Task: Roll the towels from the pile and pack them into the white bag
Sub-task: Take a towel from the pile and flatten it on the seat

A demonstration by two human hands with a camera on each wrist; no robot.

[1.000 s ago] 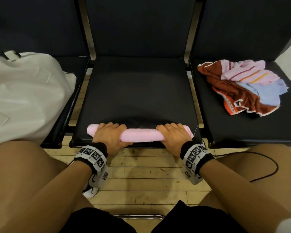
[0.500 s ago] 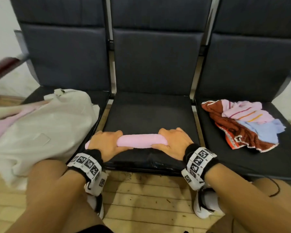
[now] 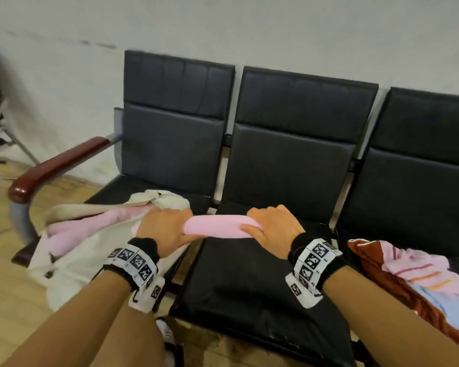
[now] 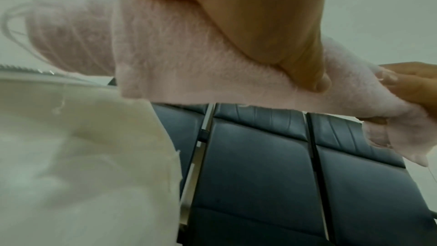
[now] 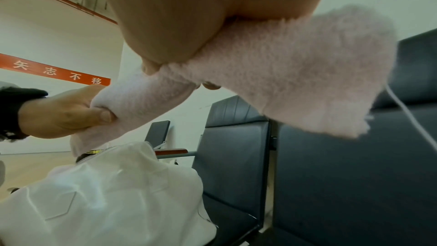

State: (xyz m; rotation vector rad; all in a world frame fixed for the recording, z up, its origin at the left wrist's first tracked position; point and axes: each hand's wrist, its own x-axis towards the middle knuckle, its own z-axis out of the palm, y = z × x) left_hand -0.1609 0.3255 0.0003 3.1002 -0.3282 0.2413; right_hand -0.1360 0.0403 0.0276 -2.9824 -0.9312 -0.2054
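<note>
Head view: my left hand [image 3: 167, 229] and right hand [image 3: 273, 227] each clench an end of the rolled pink towel [image 3: 217, 229], keeping it tight – white bag [image 3: 72, 260] at nine o'clock. Wrist views: fingers wrapped round the roll, lifted clear of the seat [image 4: 260, 175].

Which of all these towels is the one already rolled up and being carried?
The plain pink towel, a tight roll held at its ends by the left hand and right hand. The others lie loose on the right seat.
</note>
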